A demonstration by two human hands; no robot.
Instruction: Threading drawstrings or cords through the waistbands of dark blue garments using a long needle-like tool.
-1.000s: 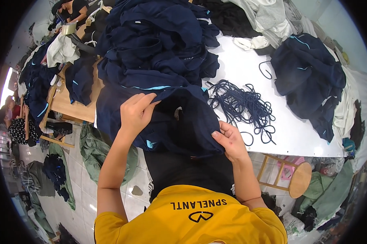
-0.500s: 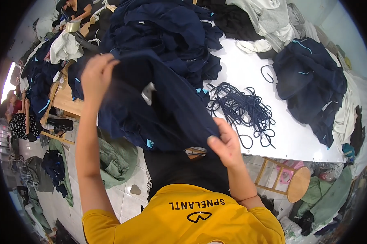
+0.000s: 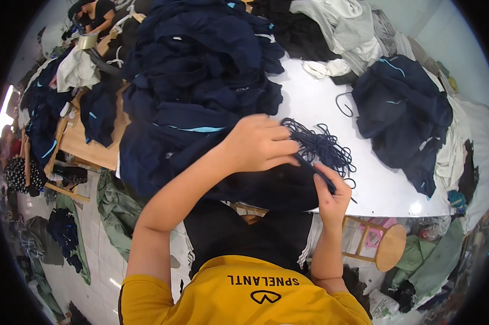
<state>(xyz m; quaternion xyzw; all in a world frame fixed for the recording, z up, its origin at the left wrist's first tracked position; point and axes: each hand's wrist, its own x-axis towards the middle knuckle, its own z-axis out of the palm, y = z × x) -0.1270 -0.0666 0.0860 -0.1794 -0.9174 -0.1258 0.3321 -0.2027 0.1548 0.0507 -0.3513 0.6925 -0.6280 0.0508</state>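
Note:
My left hand [image 3: 262, 143] reaches across to the right, its fingers closed on the edge of a navy garment [image 3: 261, 187] at the front of the white table. A short way off, my right hand [image 3: 333, 195] pinches the same garment between thumb and fingers. A narrow dark stretch of cloth runs between the two hands. Just beyond them lies a tangle of navy cords [image 3: 328, 149], partly hidden by my fingers. Behind my left forearm rises a large heap of navy garments [image 3: 201, 70]; a light blue strip shows along one fold.
Another navy garment [image 3: 401, 108] lies at the right of the white table [image 3: 385, 189], below grey and white cloth [image 3: 353, 27]. A wooden stool [image 3: 390, 247] stands under the right edge. At the far left back, a person [image 3: 99, 16] leans over work.
My left hand has swung from the left side across to the right, near the cords. My right hand has shifted slightly right. The garment, stretched between them before, now lies lower at the table front.

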